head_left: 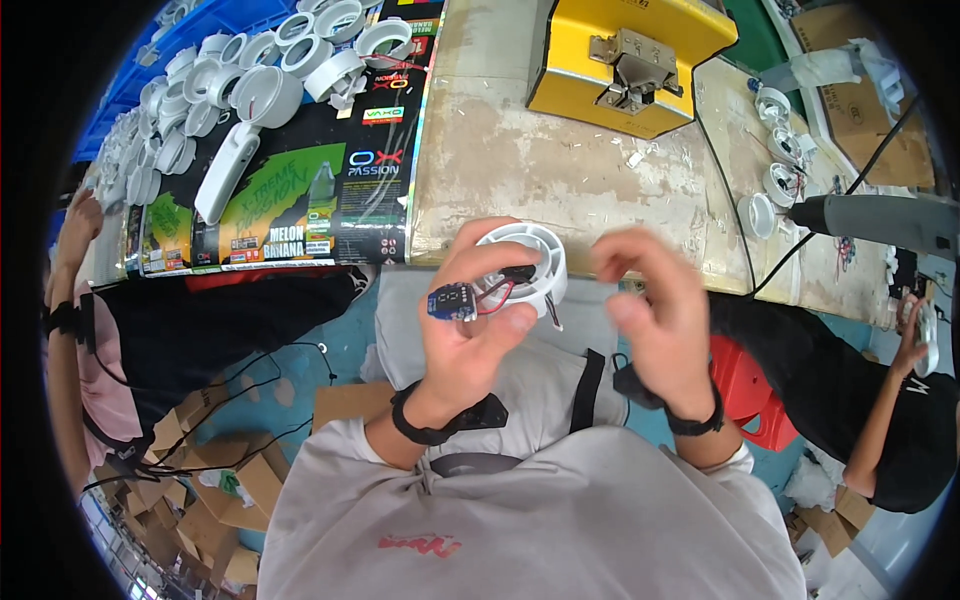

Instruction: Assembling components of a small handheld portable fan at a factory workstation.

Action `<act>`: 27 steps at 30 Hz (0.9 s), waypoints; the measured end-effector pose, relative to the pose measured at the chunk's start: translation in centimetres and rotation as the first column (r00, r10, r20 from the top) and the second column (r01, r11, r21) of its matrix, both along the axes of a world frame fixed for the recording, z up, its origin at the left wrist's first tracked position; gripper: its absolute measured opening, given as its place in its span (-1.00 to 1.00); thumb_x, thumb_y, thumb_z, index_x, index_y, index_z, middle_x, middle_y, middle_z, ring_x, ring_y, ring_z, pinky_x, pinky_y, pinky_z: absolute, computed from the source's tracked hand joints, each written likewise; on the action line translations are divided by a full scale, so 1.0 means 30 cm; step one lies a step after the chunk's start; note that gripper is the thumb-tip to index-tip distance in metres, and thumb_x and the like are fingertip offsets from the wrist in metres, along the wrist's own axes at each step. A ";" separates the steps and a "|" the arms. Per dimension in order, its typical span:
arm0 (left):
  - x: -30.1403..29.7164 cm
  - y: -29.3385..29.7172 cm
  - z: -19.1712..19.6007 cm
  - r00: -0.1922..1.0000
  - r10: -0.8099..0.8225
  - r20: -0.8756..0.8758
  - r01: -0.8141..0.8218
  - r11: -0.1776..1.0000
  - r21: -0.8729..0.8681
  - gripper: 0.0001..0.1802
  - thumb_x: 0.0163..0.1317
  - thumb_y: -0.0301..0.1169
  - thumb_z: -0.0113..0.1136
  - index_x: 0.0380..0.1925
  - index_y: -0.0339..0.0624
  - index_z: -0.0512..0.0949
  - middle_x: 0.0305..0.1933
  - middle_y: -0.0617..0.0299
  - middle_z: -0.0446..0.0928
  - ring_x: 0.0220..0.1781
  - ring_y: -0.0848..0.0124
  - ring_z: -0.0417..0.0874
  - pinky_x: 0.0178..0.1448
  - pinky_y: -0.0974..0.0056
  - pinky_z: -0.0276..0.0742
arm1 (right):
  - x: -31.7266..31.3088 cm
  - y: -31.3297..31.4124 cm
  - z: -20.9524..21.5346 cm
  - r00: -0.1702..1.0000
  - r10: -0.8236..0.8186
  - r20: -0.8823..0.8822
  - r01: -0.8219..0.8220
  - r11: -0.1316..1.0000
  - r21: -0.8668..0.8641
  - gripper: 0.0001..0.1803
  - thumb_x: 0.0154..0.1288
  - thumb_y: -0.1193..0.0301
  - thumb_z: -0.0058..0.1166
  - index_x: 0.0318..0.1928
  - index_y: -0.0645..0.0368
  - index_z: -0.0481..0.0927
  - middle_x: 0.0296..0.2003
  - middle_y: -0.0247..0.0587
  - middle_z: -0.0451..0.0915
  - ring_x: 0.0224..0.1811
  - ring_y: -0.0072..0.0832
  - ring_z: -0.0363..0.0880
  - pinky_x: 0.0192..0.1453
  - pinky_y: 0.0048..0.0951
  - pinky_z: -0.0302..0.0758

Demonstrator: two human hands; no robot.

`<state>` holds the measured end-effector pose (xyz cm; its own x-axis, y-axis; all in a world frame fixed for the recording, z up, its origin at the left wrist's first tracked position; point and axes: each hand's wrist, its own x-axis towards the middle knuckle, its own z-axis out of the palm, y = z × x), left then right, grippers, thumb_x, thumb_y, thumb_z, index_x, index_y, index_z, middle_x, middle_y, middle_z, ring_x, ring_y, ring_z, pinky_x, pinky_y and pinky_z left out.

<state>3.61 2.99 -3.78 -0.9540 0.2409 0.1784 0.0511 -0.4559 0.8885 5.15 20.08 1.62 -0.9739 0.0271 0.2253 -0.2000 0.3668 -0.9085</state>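
My left hand (pixel 465 310) is closed round a white plastic ring-shaped fan housing (pixel 550 265), held up in front of my body near the table edge. A small circuit board with a display (pixel 452 302) hangs by red and black wires at the housing's left side, next to my fingers. A dark part sits inside the ring, and a short dark lead sticks out below it. To the right of the housing, my right hand (pixel 660 310) is raised with curled fingers apart from the thumb. It is slightly blurred and nothing shows in it.
Many white rings (pixel 200 85) and a white handheld fan body (pixel 228 172) lie on printed black board at the left. A yellow metal fixture (pixel 630 65) stands at the back. More housings (pixel 783 185) and a grey tool (pixel 880 220) are right. Co-workers sit on both sides.
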 end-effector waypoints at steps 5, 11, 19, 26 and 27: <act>-0.007 0.037 -0.003 0.982 0.187 -0.025 -0.188 0.980 -0.070 -0.61 0.04 -0.38 0.29 -0.12 -0.31 0.51 0.06 -0.03 0.37 0.06 0.25 0.45 0.14 0.26 0.34 | 0.099 -0.037 -0.057 0.894 0.270 0.358 -0.241 0.962 -0.127 -0.85 0.24 0.43 0.05 -0.37 0.29 0.55 -0.51 -0.13 0.53 -0.46 -0.36 0.52 -0.33 -0.41 0.42; -0.046 -0.006 0.011 0.919 0.073 -0.387 -0.198 0.935 -0.295 -0.54 -0.07 -0.49 0.31 -0.09 -0.30 0.51 0.03 -0.05 0.37 -0.02 0.17 0.49 0.06 0.21 0.42 | 0.067 -0.002 -0.015 0.965 0.209 0.158 -0.214 0.977 0.017 -0.81 0.20 0.44 0.06 -0.20 0.28 0.56 -0.47 -0.11 0.53 -0.41 -0.31 0.52 -0.30 -0.39 0.44; -0.004 -0.009 0.039 0.968 -0.113 -0.225 0.029 0.938 -0.345 -0.19 -0.22 -0.52 0.42 0.12 -0.37 0.27 0.13 0.00 0.26 0.10 0.26 0.41 0.20 0.24 0.32 | -0.059 0.060 0.115 0.907 0.414 0.082 -0.420 0.904 0.085 -0.60 0.00 0.61 0.13 -0.05 0.16 0.58 -0.41 -0.19 0.58 -0.52 -0.43 0.51 -0.42 -0.48 0.48; -0.006 -0.043 0.053 0.965 -0.248 -0.083 0.229 0.955 -0.189 -0.23 -0.13 -0.43 0.41 0.13 -0.31 0.28 0.09 0.02 0.37 0.10 0.23 0.44 0.18 0.24 0.35 | -0.096 0.068 0.166 0.822 0.569 0.012 -0.563 0.811 0.159 -0.72 -0.02 0.44 0.27 -0.23 0.17 0.58 -0.36 -0.21 0.53 -0.47 -0.36 0.52 -0.41 -0.43 0.46; -0.002 -0.045 0.060 0.965 -0.248 -0.081 0.230 0.955 -0.187 -0.23 -0.13 -0.43 0.41 0.13 -0.31 0.28 0.09 0.02 0.37 0.10 0.23 0.44 0.18 0.24 0.35 | -0.101 0.066 0.162 0.822 0.569 0.015 -0.563 0.811 0.158 -0.72 -0.02 0.44 0.27 -0.23 0.17 0.58 -0.36 -0.21 0.53 -0.47 -0.36 0.52 -0.41 -0.43 0.46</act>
<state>3.57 1.62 -1.98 -0.8434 0.4959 0.2066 0.0544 -0.3038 0.9512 2.11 22.05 6.47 -0.7988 -0.5629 0.2124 -0.4418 0.3092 -0.8421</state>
